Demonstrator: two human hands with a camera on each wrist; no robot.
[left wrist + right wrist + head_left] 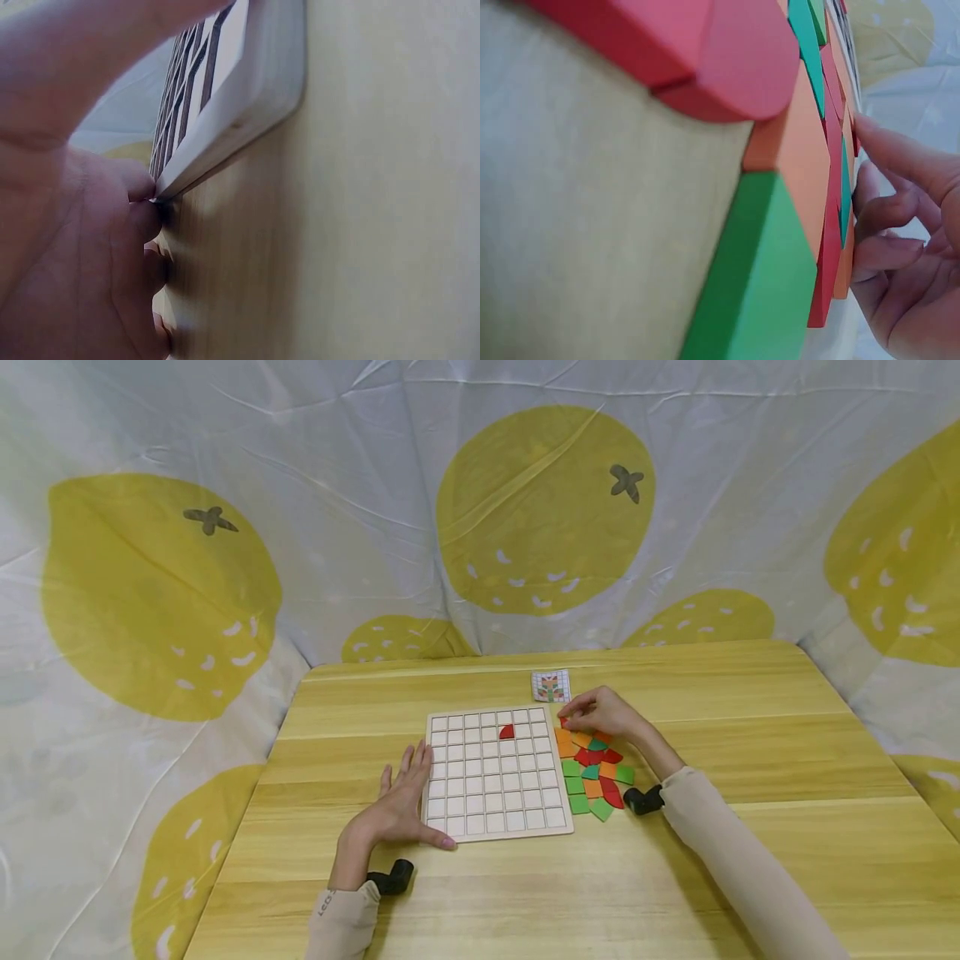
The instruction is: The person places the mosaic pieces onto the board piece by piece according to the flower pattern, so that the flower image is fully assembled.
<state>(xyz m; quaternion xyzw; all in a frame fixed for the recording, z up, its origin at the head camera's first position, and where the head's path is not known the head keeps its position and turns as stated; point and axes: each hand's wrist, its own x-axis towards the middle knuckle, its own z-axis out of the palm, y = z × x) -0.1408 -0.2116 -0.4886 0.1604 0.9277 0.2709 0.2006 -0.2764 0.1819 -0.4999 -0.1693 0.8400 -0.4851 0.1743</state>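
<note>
A wooden grid board (pixel 558 832) lies on the table with a red quarter-circle tile (pixel 507 732) in one upper cell. My left hand (pixel 397 806) rests against the board's left side, fingers spread and thumb at the lower edge; the left wrist view shows the fingertips touching the board's side (pixel 225 139). At the upper end of the loose tiles, my right hand (pixel 606 713) pinches a red tile (pixel 563 722), mostly hidden by the fingers. In the right wrist view only a sliver of this red tile (pixel 856 144) shows by the fingertips.
Loose green tiles (pixel 576 786), orange tiles (pixel 564 743) and red tiles (pixel 611 793) lie close along the board's right side, some touching. Behind them lies a small pattern card (pixel 551 686). A lemon-print cloth (pixel 360 527) hangs beyond the table's far edge.
</note>
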